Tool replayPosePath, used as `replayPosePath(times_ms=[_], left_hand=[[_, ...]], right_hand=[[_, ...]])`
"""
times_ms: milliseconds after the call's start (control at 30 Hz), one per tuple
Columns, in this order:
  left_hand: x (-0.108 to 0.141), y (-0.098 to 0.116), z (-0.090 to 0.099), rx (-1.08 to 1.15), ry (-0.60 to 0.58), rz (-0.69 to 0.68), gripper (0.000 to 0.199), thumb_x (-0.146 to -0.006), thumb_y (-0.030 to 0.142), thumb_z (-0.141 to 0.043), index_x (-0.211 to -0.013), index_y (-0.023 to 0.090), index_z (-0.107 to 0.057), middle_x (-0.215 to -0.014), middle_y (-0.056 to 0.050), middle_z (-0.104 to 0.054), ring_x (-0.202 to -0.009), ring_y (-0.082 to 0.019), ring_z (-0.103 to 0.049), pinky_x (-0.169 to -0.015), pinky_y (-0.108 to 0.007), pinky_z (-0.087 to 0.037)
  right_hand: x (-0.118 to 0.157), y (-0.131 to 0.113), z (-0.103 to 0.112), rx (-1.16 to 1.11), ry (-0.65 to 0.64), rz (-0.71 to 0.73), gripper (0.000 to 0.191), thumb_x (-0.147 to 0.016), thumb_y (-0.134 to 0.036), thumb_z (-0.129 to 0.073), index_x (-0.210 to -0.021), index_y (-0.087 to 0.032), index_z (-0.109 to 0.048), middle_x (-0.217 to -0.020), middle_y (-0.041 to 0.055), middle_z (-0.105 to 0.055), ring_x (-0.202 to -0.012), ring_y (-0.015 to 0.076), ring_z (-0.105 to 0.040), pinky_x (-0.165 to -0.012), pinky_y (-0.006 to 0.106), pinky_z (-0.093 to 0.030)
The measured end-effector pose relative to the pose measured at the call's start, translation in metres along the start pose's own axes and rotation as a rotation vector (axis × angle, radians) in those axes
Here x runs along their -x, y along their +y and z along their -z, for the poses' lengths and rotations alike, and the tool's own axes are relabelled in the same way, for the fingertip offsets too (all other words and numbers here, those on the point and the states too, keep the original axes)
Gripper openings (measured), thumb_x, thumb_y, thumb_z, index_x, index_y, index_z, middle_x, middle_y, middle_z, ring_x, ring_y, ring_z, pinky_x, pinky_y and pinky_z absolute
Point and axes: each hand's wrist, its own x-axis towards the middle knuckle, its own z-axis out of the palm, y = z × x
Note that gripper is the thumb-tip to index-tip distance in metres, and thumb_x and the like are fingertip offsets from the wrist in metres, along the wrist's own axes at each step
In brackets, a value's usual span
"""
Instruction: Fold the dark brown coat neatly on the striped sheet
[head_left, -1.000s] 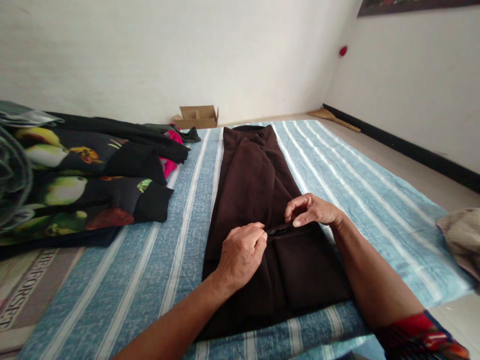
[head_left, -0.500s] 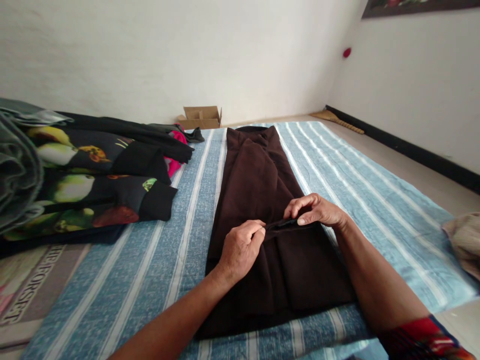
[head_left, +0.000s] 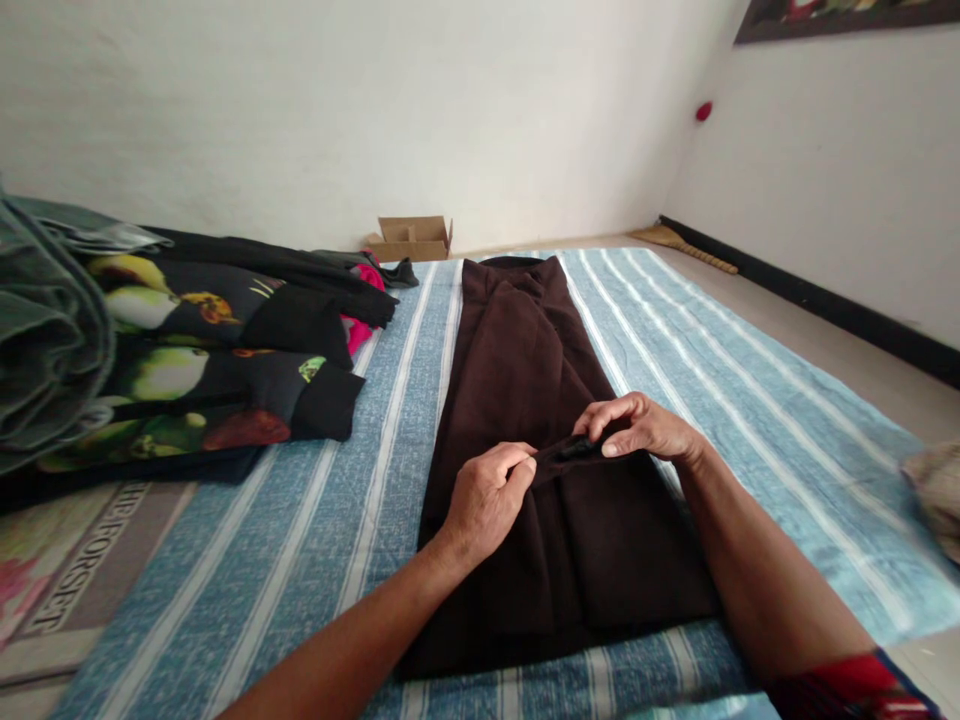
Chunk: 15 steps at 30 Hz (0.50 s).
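Observation:
A dark brown garment (head_left: 517, 350) lies lengthwise on the striped sheet, with a dark curved opening at its far end and a long folded part running down its middle. My left hand (head_left: 495, 495) pinches the near edge of that folded part between thumb and fingers. At the other end of the same edge, my right hand (head_left: 637, 428) has its thumb and fingers closed on the fabric. The edge is stretched between both hands, slightly raised, and a darker inside shows near the right fingers. Below the hands, the lower part of the garment lies flat.
A blue and white striped sheet (head_left: 390, 400) covers the surface. At the left is a pile of clothes (head_left: 217, 370), dark with printed fruit, beside a rolled grey-green garment (head_left: 52, 330). A cardboard box (head_left: 412, 240) stands by the wall. A beige cloth (head_left: 934, 490) sits at the right edge.
The held edge is turned a little more, so more of its band and dark inside shows between my hands. The view has shifted slightly; both hands keep their hold.

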Motion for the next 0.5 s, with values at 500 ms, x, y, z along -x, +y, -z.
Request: replayPosePath(times_ms=[500], left_hand=[[0.012,-0.001,0.0,-0.043,0.024,-0.13,0.01,-0.078,0.026,-0.057,-0.074,0.019,-0.063,-0.095,-0.005,-0.07,-0.091,-0.019,-0.064,-0.086,-0.033,-0.047]], right_hand=[[0.002,0.007,0.0,-0.07,0.041,-0.027,0.015,-0.073,-0.028,-0.069,-0.073,-0.013,-0.066,-0.079,0.008,-0.069,-0.078,0.0188,-0.063,-0.078,0.034,-0.045]])
